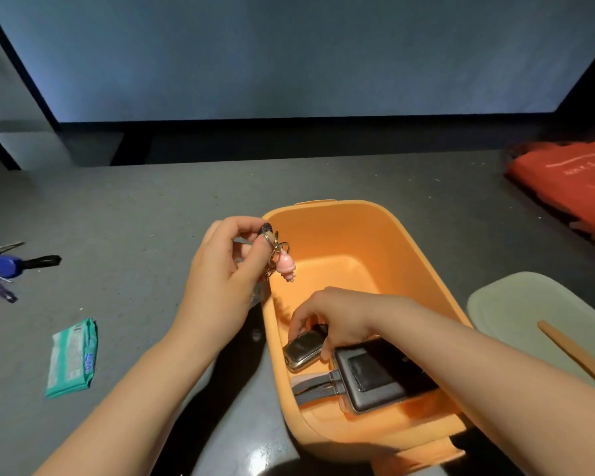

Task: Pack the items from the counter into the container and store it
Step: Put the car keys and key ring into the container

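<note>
An orange plastic container stands open on the grey counter. My left hand is shut on a keyring with a pink charm, held at the container's left rim. My right hand reaches inside and grips a black and silver car key fob. A dark power bank with a grey cable lies at the near end of the container. A bunch of keys with a blue tag and a green tissue pack lie on the counter to the left.
A pale green lid with an orange strap lies to the right of the container. A red bag rests at the far right. A dark wall panel rises behind the counter's far edge.
</note>
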